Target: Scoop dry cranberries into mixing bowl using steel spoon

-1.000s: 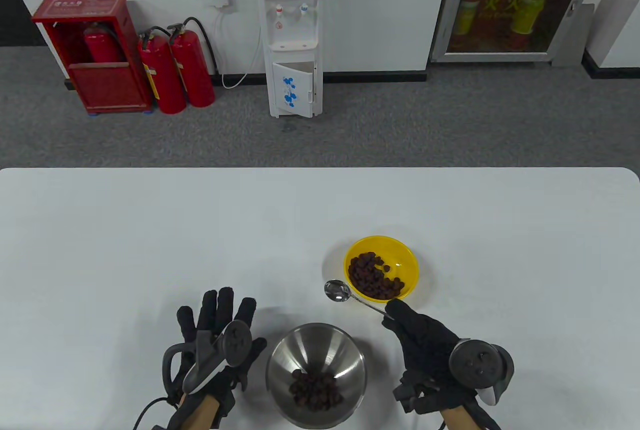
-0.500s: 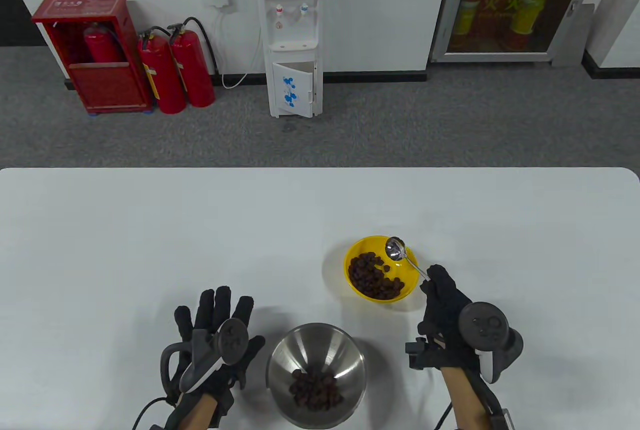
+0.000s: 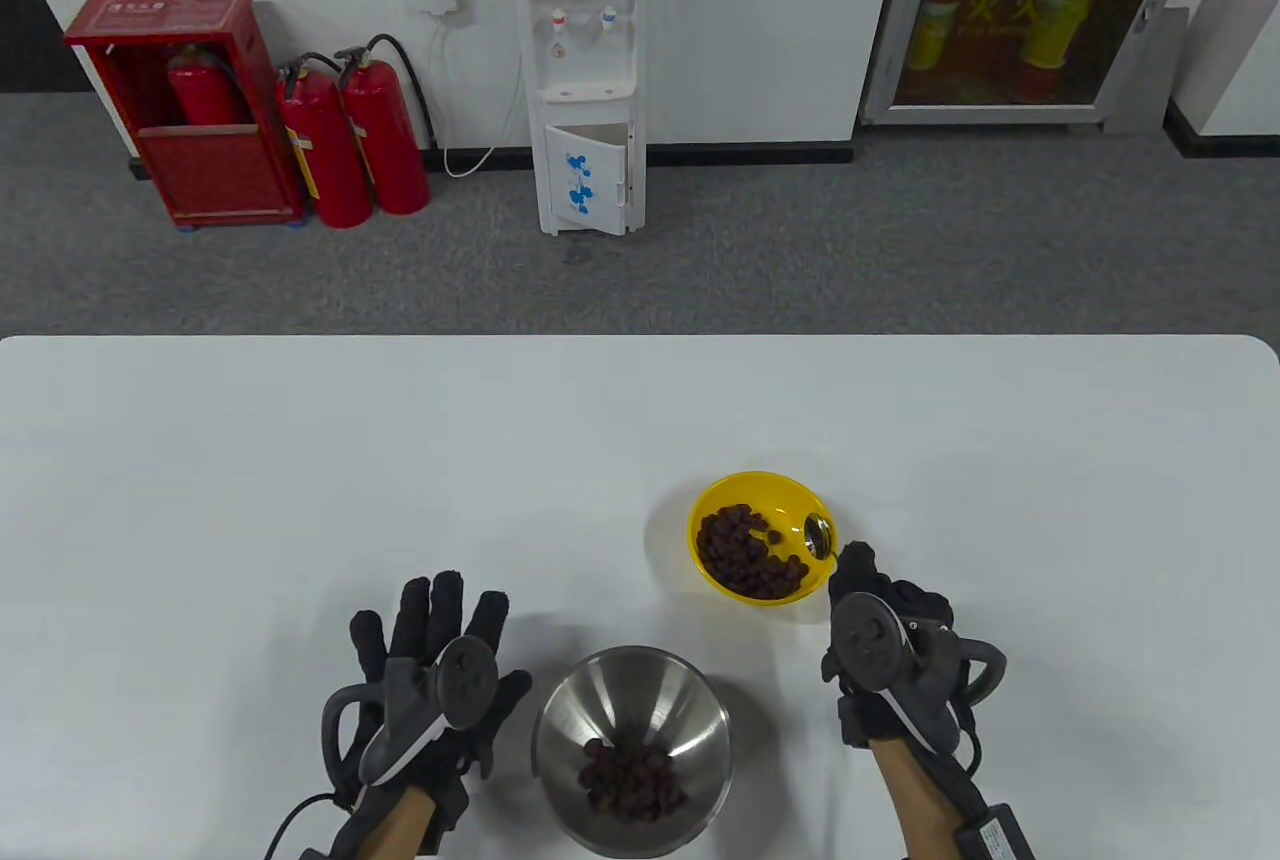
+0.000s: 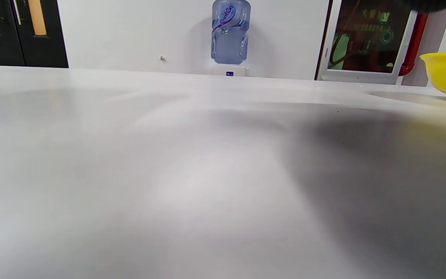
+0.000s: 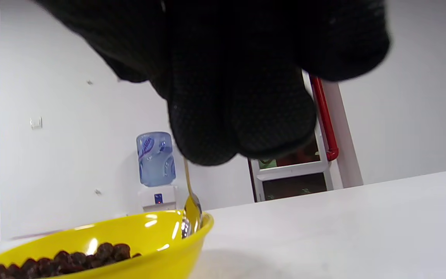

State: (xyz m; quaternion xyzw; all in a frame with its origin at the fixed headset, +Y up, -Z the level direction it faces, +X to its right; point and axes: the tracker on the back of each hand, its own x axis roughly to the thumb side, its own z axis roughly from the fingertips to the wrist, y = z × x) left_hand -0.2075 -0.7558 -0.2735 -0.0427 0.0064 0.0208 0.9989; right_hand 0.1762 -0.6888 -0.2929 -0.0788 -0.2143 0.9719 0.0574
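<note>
White table (image 3: 300, 500): our right hand (image 3: 885, 640) pinches steel spoon (image 3: 820, 534), bowl end below fingertips (image 5: 242, 131), inside yellow bowl (image 3: 720, 498) beside cranberries (image 3: 745, 555); left hand (image 3: 430, 670) flat, fingers spread.

The white bench (image 3: 300, 460) with rounded far corners carries two bowls. A yellow bowl (image 3: 722, 492) of cranberries (image 3: 742, 550) stands right of centre. A steel bowl (image 3: 650, 690), also holding cranberries, stands at the near edge, apart from the yellow one. The left hand (image 3: 430, 680) rests flat on the bench just left of the steel bowl, fingers spread.
</note>
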